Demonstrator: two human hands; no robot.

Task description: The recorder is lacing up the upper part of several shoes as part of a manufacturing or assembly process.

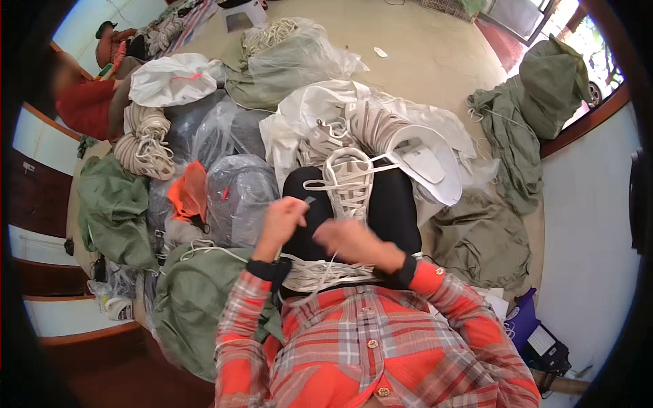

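On my black-clad thighs lies a beige and white lace-up shoe upper [350, 182], toe toward me, with white laces threaded across it and loose ends out to both sides. My left hand [283, 222] is closed just left of it, fingertips pinched at a small greyish piece I cannot make out. Close to the toe, my right hand [354, 241] is smeared by motion, and its fingers cannot be read. A thin white lace passes beneath it. Across my lap rests a loose bundle of white laces [330, 275].
Beyond my knees, stacked shoe uppers [371, 126] lie on a white sack [299, 112]. Clear plastic bags [241, 197], an orange bag [188, 192] and green sacks [115, 214] crowd the left. Olive cloth [483, 238] lies right. A person in red [88, 105] sits far left.
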